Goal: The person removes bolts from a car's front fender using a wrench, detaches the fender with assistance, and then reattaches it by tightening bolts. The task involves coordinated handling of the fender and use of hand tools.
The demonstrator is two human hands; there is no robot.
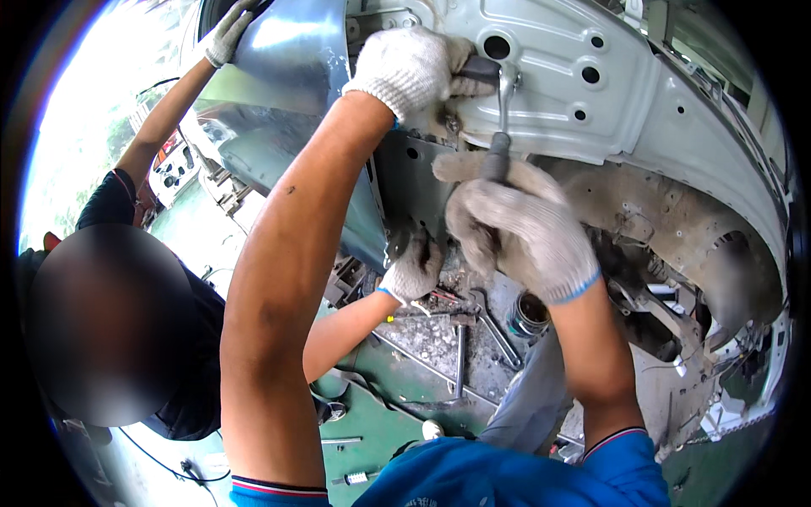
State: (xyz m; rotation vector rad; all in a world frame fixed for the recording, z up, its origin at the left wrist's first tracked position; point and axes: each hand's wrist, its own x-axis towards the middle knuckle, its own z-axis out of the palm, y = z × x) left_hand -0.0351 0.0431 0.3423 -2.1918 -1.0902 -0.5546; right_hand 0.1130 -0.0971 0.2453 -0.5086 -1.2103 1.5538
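Note:
My left hand [410,72], in a white knit glove, reaches up to the pale green body panel. Its fingers are closed round a dark, short, rod-like tool [481,69], whose end meets the head of a second tool. That second one is a ratchet-like wrench [504,106] with a shiny shaft and a dark grip. Lower down, my right hand [524,224], also gloved, curls round this grip with one finger stretched along it. Behind the tools lies the body panel [549,110], with several round holes. Much of the left tool is hidden by my fingers.
At left, a co-worker's gloved hand [226,34] rests on a blue-grey fender [287,93]; the other gloved hand [414,266] is at its lower edge. Below lie a hammer [460,359], an adjustable wrench [497,329] and a can [530,313]. The wheel well [667,203] opens at right.

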